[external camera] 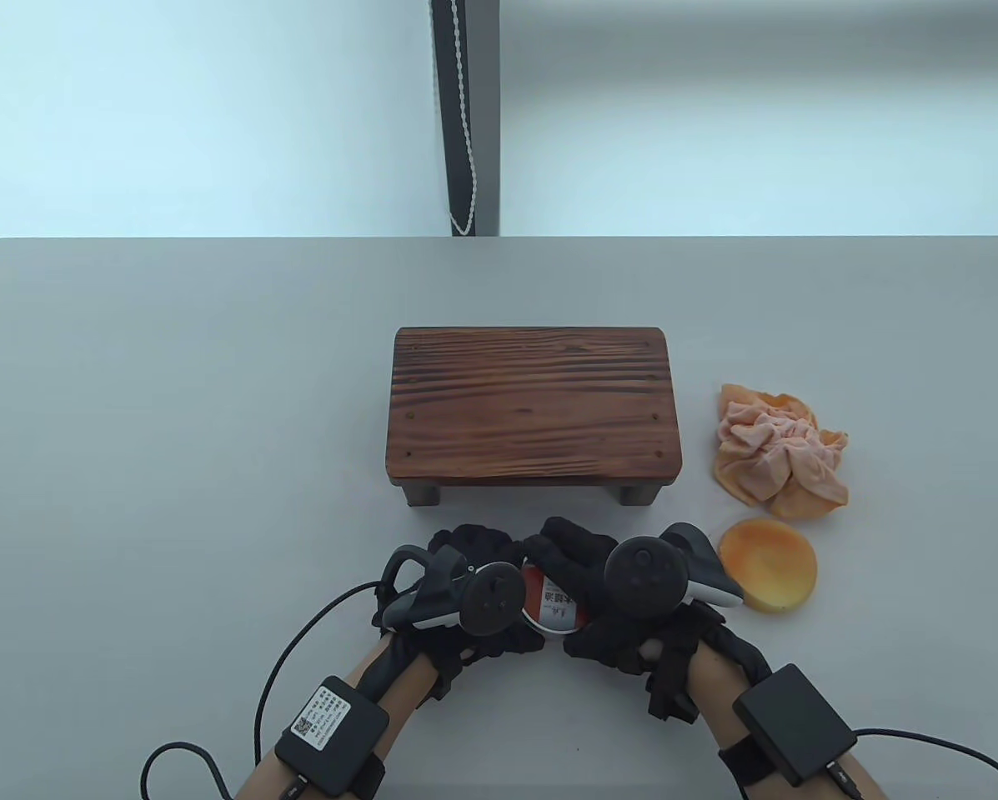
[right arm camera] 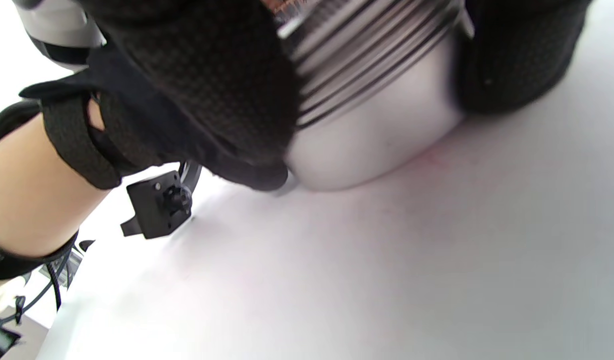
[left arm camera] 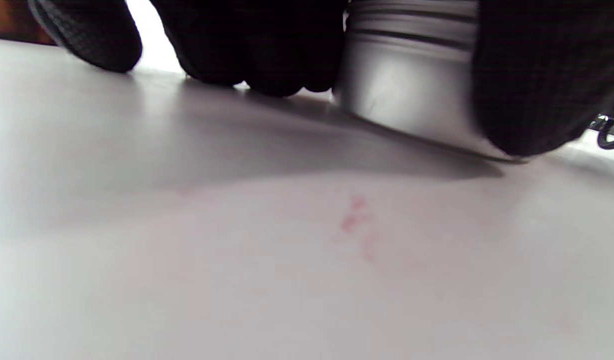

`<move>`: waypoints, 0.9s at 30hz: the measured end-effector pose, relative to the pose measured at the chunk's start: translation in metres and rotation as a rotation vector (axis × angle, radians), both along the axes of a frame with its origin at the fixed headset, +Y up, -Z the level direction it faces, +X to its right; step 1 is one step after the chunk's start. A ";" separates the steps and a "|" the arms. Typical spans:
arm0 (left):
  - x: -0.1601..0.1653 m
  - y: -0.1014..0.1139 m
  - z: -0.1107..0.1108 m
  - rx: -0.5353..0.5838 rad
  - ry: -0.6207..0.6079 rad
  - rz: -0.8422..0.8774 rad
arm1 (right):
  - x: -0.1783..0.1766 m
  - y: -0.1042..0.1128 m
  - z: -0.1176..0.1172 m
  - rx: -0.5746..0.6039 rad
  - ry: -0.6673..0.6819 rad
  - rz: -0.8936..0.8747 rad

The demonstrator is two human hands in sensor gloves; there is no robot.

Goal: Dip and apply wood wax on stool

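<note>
A small silver wax tin with a red and white label on top stands on the table just in front of the dark wooden stool. My left hand grips the tin from the left and my right hand grips it from the right and over the top. In the left wrist view my fingers wrap the tin's wall, whose base touches the table. In the right wrist view my fingers hold the tin at its ribbed upper band. Most of the lid is hidden by my hands.
A crumpled peach cloth lies right of the stool. A round orange pad lies in front of it, close to my right hand. The grey table spreads to the left. Faint red marks show on the table.
</note>
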State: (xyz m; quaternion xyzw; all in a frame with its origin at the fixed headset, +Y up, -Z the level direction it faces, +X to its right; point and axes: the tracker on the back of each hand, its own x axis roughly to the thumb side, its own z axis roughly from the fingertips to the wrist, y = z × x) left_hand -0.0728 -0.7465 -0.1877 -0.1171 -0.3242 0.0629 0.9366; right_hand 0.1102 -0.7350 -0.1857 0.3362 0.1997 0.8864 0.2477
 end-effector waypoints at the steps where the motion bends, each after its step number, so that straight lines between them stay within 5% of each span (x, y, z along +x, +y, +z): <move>1: 0.000 0.000 0.000 0.001 0.000 0.000 | -0.001 -0.001 0.000 0.015 -0.020 0.022; 6: 0.000 0.000 0.000 -0.002 0.001 0.002 | -0.008 -0.002 0.004 0.181 -0.080 0.077; 12: -0.001 0.000 -0.001 -0.002 0.003 0.006 | 0.003 0.000 -0.001 0.049 -0.010 -0.050; 20: -0.001 0.001 -0.001 -0.002 0.003 0.004 | -0.005 -0.003 0.005 0.100 -0.006 0.051; 23: -0.001 0.000 -0.001 -0.003 0.005 0.005 | -0.009 -0.003 0.007 0.207 -0.039 0.100; 27: -0.001 0.000 -0.001 -0.003 0.005 0.006 | -0.007 -0.003 0.007 0.183 -0.026 0.050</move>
